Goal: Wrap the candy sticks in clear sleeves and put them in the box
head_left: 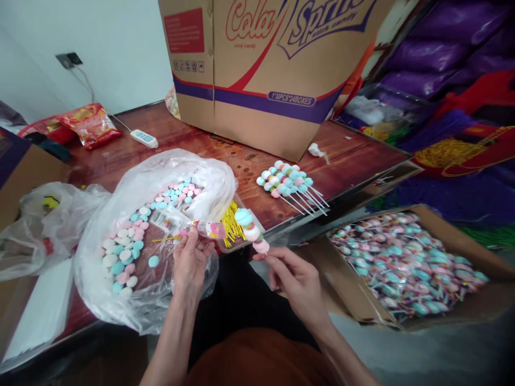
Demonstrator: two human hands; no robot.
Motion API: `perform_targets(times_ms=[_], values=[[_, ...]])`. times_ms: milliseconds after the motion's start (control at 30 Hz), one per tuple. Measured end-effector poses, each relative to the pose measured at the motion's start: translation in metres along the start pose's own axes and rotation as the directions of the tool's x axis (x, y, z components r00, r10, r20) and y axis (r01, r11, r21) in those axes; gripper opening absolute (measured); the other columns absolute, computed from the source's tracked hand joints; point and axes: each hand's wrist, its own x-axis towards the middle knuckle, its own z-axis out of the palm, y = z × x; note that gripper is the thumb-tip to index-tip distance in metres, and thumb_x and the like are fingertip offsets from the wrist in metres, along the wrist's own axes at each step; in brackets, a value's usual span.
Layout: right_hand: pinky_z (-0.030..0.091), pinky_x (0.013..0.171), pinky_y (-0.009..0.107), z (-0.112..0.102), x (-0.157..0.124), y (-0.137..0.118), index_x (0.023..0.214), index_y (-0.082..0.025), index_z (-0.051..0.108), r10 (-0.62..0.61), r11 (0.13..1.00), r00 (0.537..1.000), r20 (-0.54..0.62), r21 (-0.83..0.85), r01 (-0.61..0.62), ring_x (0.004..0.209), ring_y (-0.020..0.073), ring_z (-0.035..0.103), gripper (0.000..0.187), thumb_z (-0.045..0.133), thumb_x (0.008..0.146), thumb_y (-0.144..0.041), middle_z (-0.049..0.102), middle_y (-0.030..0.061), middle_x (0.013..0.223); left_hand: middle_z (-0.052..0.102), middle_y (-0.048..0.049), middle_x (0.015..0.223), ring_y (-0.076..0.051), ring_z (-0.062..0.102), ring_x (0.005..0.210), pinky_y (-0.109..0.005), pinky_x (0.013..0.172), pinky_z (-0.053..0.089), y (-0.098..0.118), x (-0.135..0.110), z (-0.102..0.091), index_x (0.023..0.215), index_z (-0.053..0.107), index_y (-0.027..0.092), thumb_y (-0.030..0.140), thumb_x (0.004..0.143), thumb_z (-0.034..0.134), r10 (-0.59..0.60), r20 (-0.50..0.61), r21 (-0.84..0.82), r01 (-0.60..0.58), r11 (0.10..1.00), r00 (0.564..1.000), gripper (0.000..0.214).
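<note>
My right hand (295, 276) pinches the lower end of a marshmallow skewer (252, 232), its blue, white, green and pink pieces stacked and tilted up to the left. A small clear printed wrapper (215, 230) is pinched between the fingertips of my left hand (191, 257), its far end just left of the skewer. Beside those fingers a thin gold twist tie (167, 238) sticks out to the left; whether I grip it I cannot tell. Behind the hands, a bundle of gold twist ties (232, 222) lies in a shallow tray.
A large plastic bag (132, 171) lies spread open around loose pastel marshmallows (124, 249). Several finished skewers (287, 179) lie in a row on the table (346, 155). At the right, a carton (362, 300) holds many wrapped skewers. A big cardboard box (257, 107) stands behind.
</note>
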Motion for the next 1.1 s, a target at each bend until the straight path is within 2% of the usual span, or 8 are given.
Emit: perform_targets(times_ms=[167,300,400,633,833,967,1100], values=[[0.042,0.047,0.02,-0.007,-0.01,0.005,0.096,-0.021,0.073,-0.259,0.938,0.966,0.009,-0.234,0.254,0.047,0.0073,0.05,0.016,0.057,0.097,-0.021,0.065,-0.0028,0.068,0.075,-0.0022,0.082,-0.014,0.07,0.068,-0.025,0.059,0.058,0.0,-0.002,0.003,0.084,0.07,0.015,0.034,0.056,0.095,-0.015,0.011,-0.003,0.015,1.0,1.0,0.042],[0.052,0.062,0.02,-0.012,-0.008,0.007,0.1,-0.022,0.07,-0.443,0.816,0.895,0.056,-0.389,0.428,0.066,0.0111,0.066,0.019,0.056,0.095,-0.01,0.073,0.0005,0.084,0.074,-0.0006,0.08,-0.013,0.069,0.066,-0.026,0.06,0.058,0.0,-0.002,0.003,0.08,0.069,0.015,0.033,0.053,0.096,-0.001,0.002,-0.01,0.001,1.0,1.0,0.042],[0.054,0.071,0.02,-0.015,-0.006,0.004,0.1,-0.022,0.068,-0.523,0.732,0.847,0.097,-0.457,0.505,0.076,0.0122,0.07,0.021,0.056,0.094,-0.005,0.073,0.0012,0.088,0.074,0.0001,0.08,-0.012,0.068,0.066,-0.025,0.061,0.057,0.0,-0.003,0.003,0.082,0.069,0.015,0.033,0.053,0.095,0.014,0.013,0.014,-0.014,1.0,1.0,0.042],[0.054,0.078,0.022,-0.021,-0.007,-0.006,0.099,-0.02,0.065,-0.563,0.575,0.807,0.179,-0.616,0.538,0.082,0.014,0.07,0.02,0.054,0.095,-0.004,0.071,0.0041,0.09,0.072,0.0004,0.081,-0.013,0.067,0.074,-0.026,0.071,0.057,0.0,-0.002,0.001,0.077,0.069,0.015,0.04,0.059,0.091,0.166,0.061,0.135,-0.173,0.976,0.984,0.037],[0.055,0.077,0.024,-0.021,-0.008,-0.003,0.1,-0.019,0.066,-0.61,0.515,0.769,0.192,-0.642,0.569,0.082,0.0154,0.071,0.018,0.058,0.094,-0.004,0.072,0.0064,0.092,0.071,0.0002,0.081,-0.013,0.067,0.074,-0.029,0.073,0.057,-0.003,-0.004,0.0,0.073,0.066,0.015,0.044,0.062,0.089,0.257,0.031,0.209,-0.257,0.943,0.966,0.038],[0.056,0.078,0.024,-0.017,-0.012,0.0,0.098,-0.019,0.066,-0.638,0.532,0.755,0.149,-0.623,0.573,0.08,0.0152,0.07,0.02,0.06,0.091,-0.002,0.072,0.0055,0.089,0.069,0.0011,0.079,-0.012,0.066,0.07,-0.029,0.072,0.057,-0.004,-0.005,0.001,0.072,0.063,0.015,0.044,0.063,0.089,0.261,-0.001,0.185,-0.256,0.949,0.965,0.039],[0.056,0.074,0.023,-0.015,-0.012,-0.001,0.093,-0.02,0.067,-0.596,0.627,0.796,0.103,-0.56,0.542,0.075,0.0142,0.07,0.018,0.061,0.091,-0.003,0.072,0.0031,0.084,0.07,-0.0006,0.075,-0.013,0.068,0.068,-0.029,0.071,0.058,-0.004,-0.004,0.0,0.072,0.064,0.015,0.043,0.062,0.09,0.192,0.06,0.166,-0.199,0.966,0.98,0.039]])
